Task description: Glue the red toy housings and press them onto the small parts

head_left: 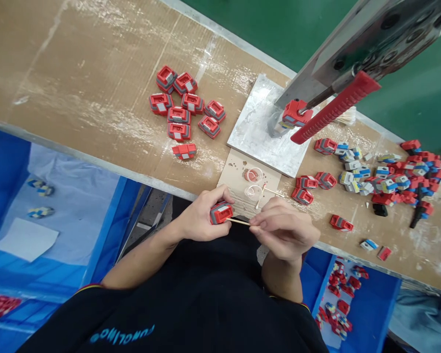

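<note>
Black shirt fills the bottom of the view, and just above it both hands meet, on the near side of the metal plate and off the bench's edge. The left hand is curled around a red and grey block, thumb and fingers clamping its sides. The right hand pinches a thin wooden stick between thumb and forefinger, its tip touching the block's face.

Between the hands and the plate lies a card with two small clear cups. On the plate's far corner a press with a red handle stands over another red piece. Left of the plate sit finished-looking red blocks; right of it lies a heap of loose parts.

By my reading, the step in hand is dabbing or picking at the held block with the stick. It calls for a steady tip and a firm hold so the block does not turn.
</note>
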`<state>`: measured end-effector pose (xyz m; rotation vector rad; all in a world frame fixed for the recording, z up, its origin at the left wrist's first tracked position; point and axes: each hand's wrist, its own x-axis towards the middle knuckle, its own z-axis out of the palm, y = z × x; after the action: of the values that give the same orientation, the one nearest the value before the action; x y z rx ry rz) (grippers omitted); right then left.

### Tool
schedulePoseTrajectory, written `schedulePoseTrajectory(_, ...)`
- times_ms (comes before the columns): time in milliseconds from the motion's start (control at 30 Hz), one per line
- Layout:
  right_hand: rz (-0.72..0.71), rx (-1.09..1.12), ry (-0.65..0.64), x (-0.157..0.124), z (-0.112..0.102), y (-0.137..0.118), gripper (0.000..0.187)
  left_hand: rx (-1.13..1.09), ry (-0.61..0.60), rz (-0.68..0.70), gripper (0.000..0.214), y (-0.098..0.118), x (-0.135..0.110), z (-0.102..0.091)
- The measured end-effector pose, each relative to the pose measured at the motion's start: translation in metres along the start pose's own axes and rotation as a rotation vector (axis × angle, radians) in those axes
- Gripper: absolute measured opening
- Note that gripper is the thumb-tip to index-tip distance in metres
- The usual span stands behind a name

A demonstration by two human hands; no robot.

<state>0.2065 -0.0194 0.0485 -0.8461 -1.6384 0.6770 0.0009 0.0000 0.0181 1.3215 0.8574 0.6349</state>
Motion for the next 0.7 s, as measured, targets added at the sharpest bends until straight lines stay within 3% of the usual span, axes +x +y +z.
schedulePoseTrajectory(133, 0.053, -0.211, 0.114, 0.0, -0.023, 0.013, 0.017, 0.032, 0.005, 0.0, 0.028, -0.003, -0.002, -0.003)
schedulePoseTrajectory(300, 0.114, -0.483, -0.142, 0.0, -0.03, 0.033, 0.014, 0.071, 0.014, 0.018, 0.027, -0.005, -0.001, -0.006)
schedulePoseTrajectory(433, 0.118, -0.443, -0.179, -0.002, -0.03, 0.032, 0.014, 0.137, 0.031, 0.053, 0.027, -0.002, 0.001, -0.005)
schedulePoseTrajectory(600, 0.068, -0.241, 0.037, -0.005, -0.025, 0.005, 0.02, 0.253, 0.073, 0.093, 0.027, -0.004, 0.001, -0.002)
schedulePoseTrajectory(700, 0.016, -0.08, 0.039, -0.006, -0.013, -0.006, 0.017, 0.307, 0.086, 0.135, 0.027, -0.007, 0.001, 0.0)
